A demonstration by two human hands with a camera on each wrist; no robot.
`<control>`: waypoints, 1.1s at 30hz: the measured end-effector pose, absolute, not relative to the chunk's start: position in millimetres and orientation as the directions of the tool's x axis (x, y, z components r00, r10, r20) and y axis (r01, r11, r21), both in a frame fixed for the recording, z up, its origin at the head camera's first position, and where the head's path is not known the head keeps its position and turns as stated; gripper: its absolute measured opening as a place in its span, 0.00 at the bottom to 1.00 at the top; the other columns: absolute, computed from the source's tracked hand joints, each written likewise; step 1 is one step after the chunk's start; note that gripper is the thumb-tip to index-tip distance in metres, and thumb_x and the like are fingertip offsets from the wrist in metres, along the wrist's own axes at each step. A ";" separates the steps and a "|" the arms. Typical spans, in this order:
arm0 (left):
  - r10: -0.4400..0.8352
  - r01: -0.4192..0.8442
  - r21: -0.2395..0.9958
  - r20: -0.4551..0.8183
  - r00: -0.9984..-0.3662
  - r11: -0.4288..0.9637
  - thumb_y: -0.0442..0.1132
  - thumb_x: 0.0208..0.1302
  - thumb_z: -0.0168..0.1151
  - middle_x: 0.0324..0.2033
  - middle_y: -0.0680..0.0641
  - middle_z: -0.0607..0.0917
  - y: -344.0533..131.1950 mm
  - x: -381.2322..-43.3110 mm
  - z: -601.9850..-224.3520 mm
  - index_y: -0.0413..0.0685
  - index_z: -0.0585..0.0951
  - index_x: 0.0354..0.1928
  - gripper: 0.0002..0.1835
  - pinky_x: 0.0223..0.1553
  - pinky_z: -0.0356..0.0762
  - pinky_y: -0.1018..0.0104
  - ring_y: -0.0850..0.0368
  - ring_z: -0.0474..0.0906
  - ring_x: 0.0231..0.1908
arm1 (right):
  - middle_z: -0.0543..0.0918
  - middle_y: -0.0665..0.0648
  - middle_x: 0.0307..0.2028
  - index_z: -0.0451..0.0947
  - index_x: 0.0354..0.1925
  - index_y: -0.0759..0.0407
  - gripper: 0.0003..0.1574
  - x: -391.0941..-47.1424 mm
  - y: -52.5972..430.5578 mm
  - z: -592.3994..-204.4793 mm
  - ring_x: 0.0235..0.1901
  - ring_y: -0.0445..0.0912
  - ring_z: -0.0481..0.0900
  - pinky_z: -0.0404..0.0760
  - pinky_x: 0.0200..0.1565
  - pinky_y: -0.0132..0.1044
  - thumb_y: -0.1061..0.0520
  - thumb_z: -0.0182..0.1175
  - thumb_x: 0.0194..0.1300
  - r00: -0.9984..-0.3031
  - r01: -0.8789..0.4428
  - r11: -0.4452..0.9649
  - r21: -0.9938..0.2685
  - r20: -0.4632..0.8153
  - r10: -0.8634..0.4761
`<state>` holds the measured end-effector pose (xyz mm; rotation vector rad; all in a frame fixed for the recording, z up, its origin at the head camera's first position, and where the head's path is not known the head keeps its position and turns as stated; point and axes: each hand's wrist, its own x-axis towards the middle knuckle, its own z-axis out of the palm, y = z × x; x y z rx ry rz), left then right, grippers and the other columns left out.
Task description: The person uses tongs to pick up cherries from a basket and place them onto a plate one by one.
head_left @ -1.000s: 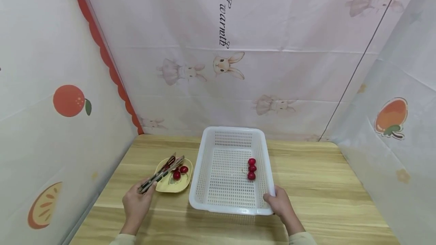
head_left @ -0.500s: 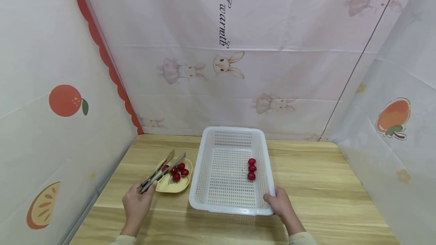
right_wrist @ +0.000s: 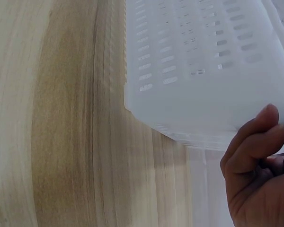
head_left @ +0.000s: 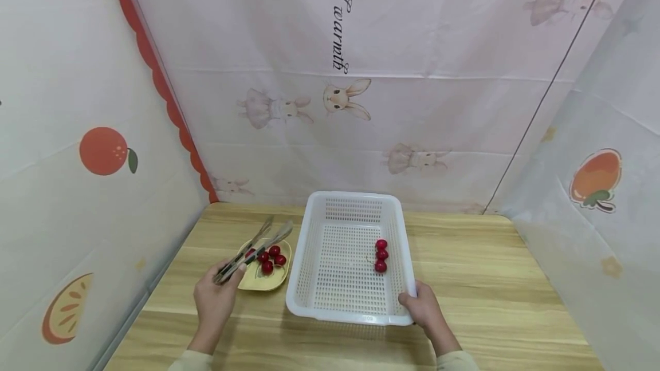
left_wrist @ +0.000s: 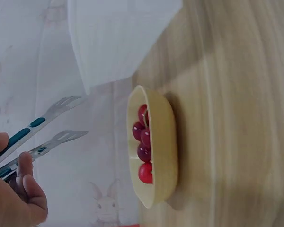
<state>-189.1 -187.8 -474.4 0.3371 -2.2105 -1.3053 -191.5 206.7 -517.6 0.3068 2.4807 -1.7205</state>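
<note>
My left hand (head_left: 213,296) grips a pair of metal tongs (left_wrist: 35,146) with dark green grips, thumb on one arm. Their tips are spread and hold nothing, raised above a small yellow dish (head_left: 258,283). Several red cherries (left_wrist: 144,151) lie in that dish. To its right stands a white perforated plastic basket (head_left: 335,318). Three cherries (head_left: 381,255) sit in a row inside, toward its right wall. My right hand (head_left: 425,308) holds the basket's near right corner, thumb over the rim; in the right wrist view its fingers (right_wrist: 255,146) curl under the edge.
Everything stands on a wooden table (head_left: 479,279). A printed cloth wall (head_left: 438,102) rises behind its far edge, with more printed panels on the left (head_left: 46,199) and right (head_left: 613,245).
The tongs, tips closer together a second ago, spread apart, and more cherries show in the dish. My left hand then lifts them up and slightly right. The right hand and basket stay put.
</note>
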 end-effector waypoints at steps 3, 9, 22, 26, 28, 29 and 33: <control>-0.472 0.067 0.876 0.320 -0.821 0.478 0.38 0.53 0.70 0.35 0.39 0.84 -183.1 -190.5 -471.7 0.37 0.81 0.44 0.17 0.25 0.71 0.77 0.60 0.76 0.27 | 0.80 0.70 0.38 0.66 0.55 0.79 0.29 -191.6 206.1 -517.8 0.32 0.57 0.81 0.80 0.28 0.46 0.67 0.53 0.54 -0.974 0.223 0.335 -0.915 -0.200 0.102; -0.456 0.131 0.908 0.320 -0.830 0.399 0.34 0.52 0.71 0.34 0.37 0.84 -171.5 -193.4 -465.6 0.34 0.81 0.44 0.18 0.26 0.75 0.77 0.65 0.78 0.28 | 0.80 0.70 0.38 0.66 0.55 0.79 0.29 -191.6 205.9 -517.9 0.32 0.57 0.81 0.80 0.29 0.45 0.67 0.53 0.54 -0.971 0.240 0.337 -0.910 -0.217 0.105; -0.368 0.149 0.935 0.269 -0.890 0.321 0.36 0.50 0.72 0.32 0.40 0.85 -146.0 -203.0 -450.4 0.34 0.82 0.42 0.17 0.22 0.76 0.70 0.58 0.80 0.24 | 0.80 0.69 0.37 0.66 0.54 0.79 0.29 -190.3 204.8 -516.8 0.32 0.57 0.81 0.80 0.29 0.45 0.67 0.53 0.53 -0.970 0.243 0.342 -0.908 -0.218 0.110; -0.358 0.139 0.940 0.251 -0.899 0.312 0.39 0.50 0.73 0.27 0.43 0.85 -138.5 -207.0 -445.5 0.37 0.83 0.40 0.17 0.19 0.74 0.69 0.58 0.77 0.18 | 0.80 0.69 0.37 0.66 0.54 0.79 0.29 -190.3 205.6 -517.8 0.32 0.57 0.81 0.80 0.29 0.45 0.67 0.53 0.53 -0.972 0.233 0.346 -0.909 -0.209 0.105; -0.358 0.136 0.938 0.251 -0.899 0.318 0.40 0.50 0.73 0.25 0.44 0.84 -135.4 -209.7 -443.2 0.38 0.83 0.39 0.17 0.18 0.72 0.70 0.59 0.75 0.17 | 0.80 0.69 0.37 0.66 0.54 0.79 0.29 -190.6 205.9 -518.1 0.32 0.57 0.81 0.80 0.29 0.45 0.67 0.53 0.53 -0.972 0.232 0.347 -0.909 -0.209 0.103; -0.357 0.136 0.940 0.249 -0.900 0.314 0.40 0.50 0.73 0.24 0.44 0.84 -134.0 -211.3 -442.6 0.38 0.83 0.40 0.16 0.17 0.71 0.70 0.59 0.75 0.16 | 0.80 0.69 0.37 0.66 0.54 0.79 0.29 -190.7 206.0 -518.2 0.32 0.57 0.81 0.80 0.29 0.45 0.67 0.53 0.53 -0.972 0.236 0.345 -0.909 -0.213 0.105; -0.352 0.154 0.948 0.251 -0.902 0.279 0.37 0.50 0.72 0.27 0.43 0.84 -127.6 -217.3 -440.1 0.36 0.83 0.41 0.16 0.18 0.72 0.71 0.58 0.75 0.18 | 0.80 0.70 0.38 0.66 0.55 0.78 0.30 -191.7 206.7 -518.8 0.33 0.57 0.81 0.80 0.29 0.45 0.67 0.53 0.54 -0.969 0.245 0.346 -0.906 -0.220 0.109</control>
